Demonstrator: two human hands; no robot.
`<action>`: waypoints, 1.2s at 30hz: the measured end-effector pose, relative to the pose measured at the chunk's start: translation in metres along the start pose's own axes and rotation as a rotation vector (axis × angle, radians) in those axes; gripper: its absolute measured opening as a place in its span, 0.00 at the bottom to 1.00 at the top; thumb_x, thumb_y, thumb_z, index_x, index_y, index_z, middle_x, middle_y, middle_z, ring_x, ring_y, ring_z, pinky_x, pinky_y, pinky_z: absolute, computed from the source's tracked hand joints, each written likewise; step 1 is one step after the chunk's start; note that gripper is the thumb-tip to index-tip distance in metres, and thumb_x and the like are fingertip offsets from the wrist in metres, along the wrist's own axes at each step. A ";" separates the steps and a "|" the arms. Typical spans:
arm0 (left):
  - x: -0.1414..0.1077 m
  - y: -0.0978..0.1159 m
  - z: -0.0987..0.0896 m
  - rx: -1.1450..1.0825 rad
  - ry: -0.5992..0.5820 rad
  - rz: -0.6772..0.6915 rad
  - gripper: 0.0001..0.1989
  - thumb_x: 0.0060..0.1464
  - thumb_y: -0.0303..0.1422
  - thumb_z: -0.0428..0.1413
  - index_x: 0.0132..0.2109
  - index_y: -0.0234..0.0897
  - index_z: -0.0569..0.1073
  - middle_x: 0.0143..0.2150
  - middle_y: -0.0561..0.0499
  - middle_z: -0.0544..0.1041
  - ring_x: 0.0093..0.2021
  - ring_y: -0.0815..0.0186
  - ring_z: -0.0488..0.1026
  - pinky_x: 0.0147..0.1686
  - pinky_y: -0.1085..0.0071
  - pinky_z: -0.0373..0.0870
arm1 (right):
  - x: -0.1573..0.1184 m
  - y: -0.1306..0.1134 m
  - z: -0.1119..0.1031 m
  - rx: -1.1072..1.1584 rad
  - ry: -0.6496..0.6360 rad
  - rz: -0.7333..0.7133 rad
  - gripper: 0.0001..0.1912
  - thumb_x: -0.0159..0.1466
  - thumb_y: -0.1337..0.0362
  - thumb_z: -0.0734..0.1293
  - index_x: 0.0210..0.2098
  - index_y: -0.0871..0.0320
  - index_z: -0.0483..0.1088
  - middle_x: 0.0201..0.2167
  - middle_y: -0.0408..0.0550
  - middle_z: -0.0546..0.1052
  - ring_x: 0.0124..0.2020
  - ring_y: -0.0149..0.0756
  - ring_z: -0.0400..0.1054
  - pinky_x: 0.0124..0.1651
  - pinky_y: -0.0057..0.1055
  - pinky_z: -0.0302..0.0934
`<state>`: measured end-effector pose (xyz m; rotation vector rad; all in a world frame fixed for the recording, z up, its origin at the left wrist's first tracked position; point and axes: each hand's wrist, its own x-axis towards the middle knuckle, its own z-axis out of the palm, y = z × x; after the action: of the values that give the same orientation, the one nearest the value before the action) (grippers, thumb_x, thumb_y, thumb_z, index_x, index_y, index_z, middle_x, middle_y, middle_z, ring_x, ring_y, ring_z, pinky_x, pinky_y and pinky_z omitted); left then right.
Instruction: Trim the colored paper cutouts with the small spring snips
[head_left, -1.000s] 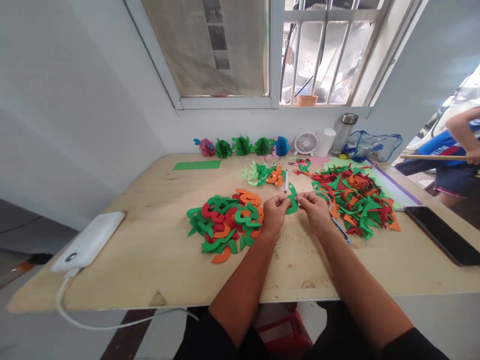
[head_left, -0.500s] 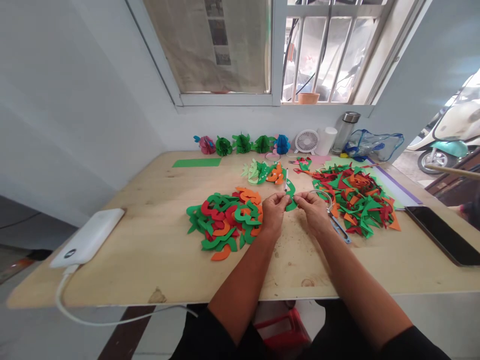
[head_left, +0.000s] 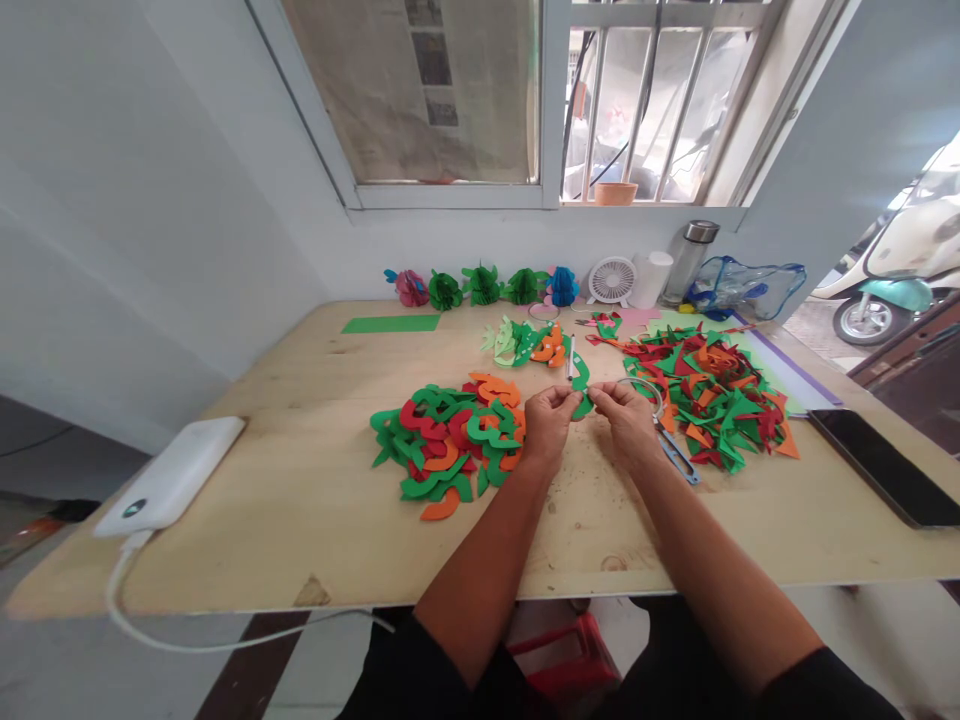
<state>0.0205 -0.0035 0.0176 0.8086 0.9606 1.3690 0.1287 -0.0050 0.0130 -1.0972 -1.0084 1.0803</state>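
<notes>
At twelve o'clock, I pinched a green cutout (head_left: 580, 372), left hand (head_left: 547, 425) probably steadying it for the narrowed right hand (head_left: 627, 416).

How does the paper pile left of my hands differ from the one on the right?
The left pile has curved, wavy pieces; the right pile has mostly pointed scraps. The left pile looks smaller than the right pile. Only the right pile, not the left pile, overlaps pale paper. Both mix green, red and orange.

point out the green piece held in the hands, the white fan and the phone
green piece (head_left: 580, 379), head view, upper curve
white fan (head_left: 613, 279), head view, front grille
phone (head_left: 889, 465), head view, dark screen
</notes>
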 end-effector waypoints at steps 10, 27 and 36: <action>-0.002 0.004 0.004 0.006 0.031 0.027 0.08 0.35 0.32 0.63 0.24 0.32 0.74 0.21 0.54 0.73 0.23 0.73 0.69 0.29 0.75 0.65 | 0.003 0.005 -0.002 0.079 0.028 0.071 0.14 0.44 0.54 0.74 0.24 0.56 0.73 0.22 0.41 0.74 0.24 0.29 0.63 0.30 0.28 0.54; -0.006 0.003 0.008 -0.015 0.017 0.048 0.12 0.34 0.36 0.65 0.23 0.32 0.72 0.20 0.55 0.71 0.22 0.73 0.66 0.28 0.75 0.65 | 0.001 0.005 0.001 0.180 0.006 0.045 0.12 0.44 0.57 0.74 0.24 0.57 0.73 0.23 0.41 0.74 0.25 0.29 0.65 0.33 0.29 0.59; -0.006 0.000 0.007 -0.039 0.007 0.038 0.12 0.34 0.36 0.65 0.24 0.31 0.74 0.20 0.54 0.72 0.23 0.73 0.67 0.28 0.75 0.64 | 0.000 0.003 0.002 0.106 0.050 -0.019 0.13 0.45 0.55 0.74 0.25 0.57 0.72 0.23 0.43 0.74 0.26 0.31 0.66 0.33 0.30 0.61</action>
<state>0.0274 -0.0089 0.0209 0.7965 0.9257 1.4202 0.1258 -0.0046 0.0100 -1.0221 -0.9104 1.0744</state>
